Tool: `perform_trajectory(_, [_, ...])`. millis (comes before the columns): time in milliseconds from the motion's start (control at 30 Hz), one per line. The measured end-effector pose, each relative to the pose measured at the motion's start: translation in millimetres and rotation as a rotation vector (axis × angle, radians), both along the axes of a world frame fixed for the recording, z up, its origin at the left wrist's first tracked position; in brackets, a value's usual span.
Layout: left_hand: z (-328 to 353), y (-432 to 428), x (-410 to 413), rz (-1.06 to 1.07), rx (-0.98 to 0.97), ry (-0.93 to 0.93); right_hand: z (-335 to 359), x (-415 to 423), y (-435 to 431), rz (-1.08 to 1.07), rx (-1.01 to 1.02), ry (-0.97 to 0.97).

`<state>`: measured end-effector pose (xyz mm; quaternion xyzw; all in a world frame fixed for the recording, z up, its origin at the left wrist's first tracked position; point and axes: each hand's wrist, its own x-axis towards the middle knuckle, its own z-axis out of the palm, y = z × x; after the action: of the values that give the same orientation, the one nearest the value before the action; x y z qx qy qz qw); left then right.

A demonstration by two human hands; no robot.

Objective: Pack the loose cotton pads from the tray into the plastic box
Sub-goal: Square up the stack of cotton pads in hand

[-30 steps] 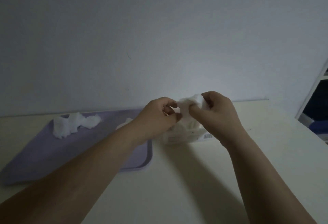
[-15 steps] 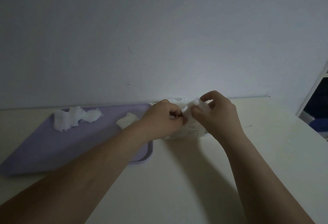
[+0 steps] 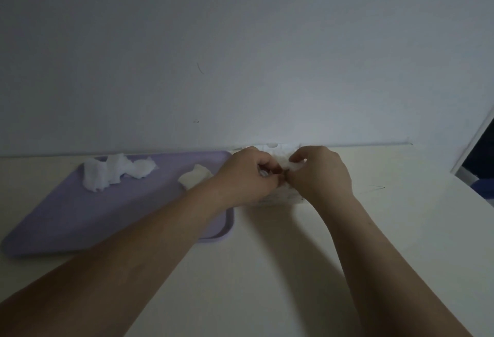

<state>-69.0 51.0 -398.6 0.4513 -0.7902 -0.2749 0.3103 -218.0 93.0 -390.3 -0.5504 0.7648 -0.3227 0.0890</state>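
Cotton is between my fingers: my right hand (image 3: 318, 173) pinches one white pad (image 3: 296, 166) with thumb and forefinger, just above the box (image 3: 278, 197). The box stands on the table (image 3: 294, 270) close to the wall and is mostly hidden under both hands. I see only a pale side with small print below my wrists; how full it is I cannot see.

My left hand (image 3: 248, 173) meets the right one from 9 o'clock, its fingers curled tight. Whether they pinch the same pad or the rim of the box I cannot tell, because the light is dim and the knuckles cover that place. I think the hands are so near together because a pad is soft and folds easily, so one hand must guide it while the other steadies the opening.

At 9 o'clock from the box lies the lilac tray (image 3: 66, 224), with one corner just beside the box, so the way for each pad is short. A lone pad (image 3: 195, 177) lies at the tray's 3 o'clock side, near my left wrist. A crumpled pile (image 3: 115, 173) sits at its 11 o'clock corner.

So the packing is not finished. The lone pad is the nearest to take next. The pile looks tangled and may lift as one lump.
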Motion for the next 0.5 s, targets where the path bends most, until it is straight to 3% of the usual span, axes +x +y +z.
perform_trajectory(167, [1, 1, 4, -0.025, 0.015, 0.016, 8, 1, 5, 0.011, 0.098, 0.160])
perform_trajectory(367, [-2, 1, 15, -0.044, -0.038, 0.022, 7, 7, 15, 0.024, -0.046, 0.171])
perform_trajectory(500, [-4, 4, 18, -0.056, -0.051, 0.016, 4, 14, 11, 0.035, 0.027, 0.160])
